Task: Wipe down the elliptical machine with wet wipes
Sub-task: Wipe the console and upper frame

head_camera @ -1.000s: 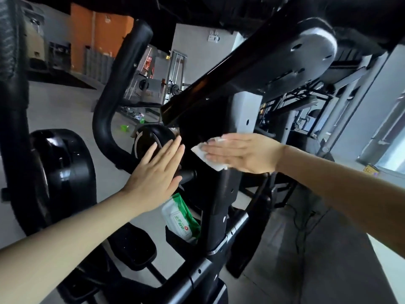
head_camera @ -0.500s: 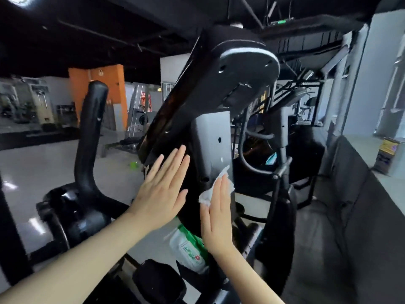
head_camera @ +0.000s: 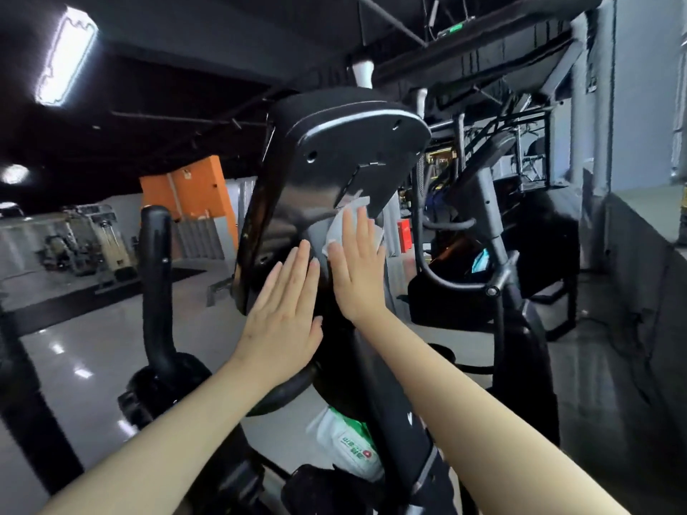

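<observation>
Right hand (head_camera: 357, 267): flat, fingers straight and close together, pointing up; the palm presses the wet wipe against the machine.
Wet wipe (head_camera: 335, 227): white and crumpled, trapped under the right hand's fingers on the grey post just below the console; its edges show above the fingertips and at both sides of the fingers.
Left hand (head_camera: 284, 317): also flat, fingers straight and together, thumb slightly apart; the palm lies on the dark side of the machine's neck, just beside the right hand and a little lower. It holds nothing.
Elliptical machine (head_camera: 375, 388): black, upright in the middle of the view; both forearms reach up to it from below.
Console (head_camera: 334, 161): seen from the back, tilted, dark with a light trim line round its upper edge and a few screw holes; it sits directly above both hands.
Wet wipes pack (head_camera: 351, 446): white and green with a red mark, low on the machine beside the post, under the two forearms; partly hidden by the frame.
Handlebar (head_camera: 156, 269): thick black arm standing upright left of the console, well apart from the hands.
Floor (head_camera: 93, 328): glossy grey, with light reflections.
Background: an orange wall (head_camera: 193, 195) and other gym machines (head_camera: 89, 239) at the far left; another black machine (head_camera: 494, 232) close on the right; a ceiling light (head_camera: 65, 55) glows at the upper left.
</observation>
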